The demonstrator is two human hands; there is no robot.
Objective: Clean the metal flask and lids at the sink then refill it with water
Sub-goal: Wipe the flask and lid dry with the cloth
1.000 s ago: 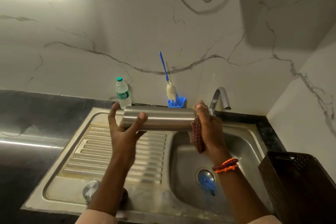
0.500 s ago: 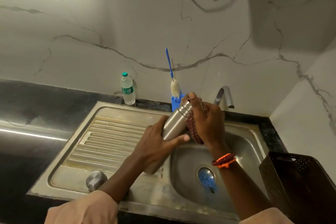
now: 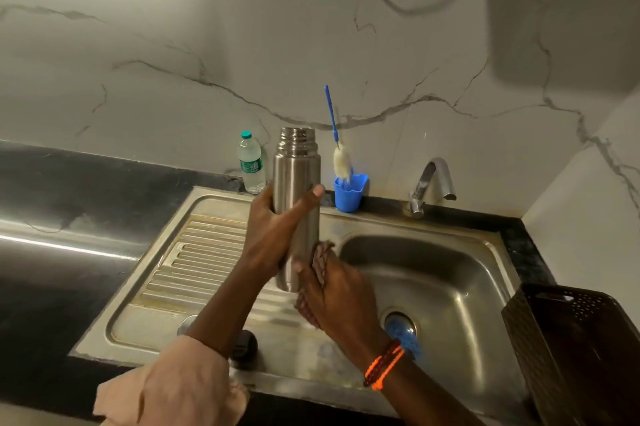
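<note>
The metal flask (image 3: 296,176) stands upright in the air over the sink's drainboard (image 3: 197,263), its open threaded mouth at the top. My left hand (image 3: 273,231) is wrapped around its middle. My right hand (image 3: 336,294) presses a red checked cloth (image 3: 320,261) against the flask's lower end. A round metal lid (image 3: 185,324) and a black lid (image 3: 244,349) lie on the drainboard near the front edge, both partly hidden by my left arm.
The sink basin (image 3: 450,287) has a blue strainer (image 3: 403,335) in its drain and a tap (image 3: 433,183) behind it. A blue cup (image 3: 349,192) with a bottle brush (image 3: 341,159) and a small plastic water bottle (image 3: 251,162) stand by the wall. A dark basket (image 3: 571,349) sits at right.
The flask went from lying level to tilted to upright. My right hand with the cloth slid from the mouth end down to the base.
</note>
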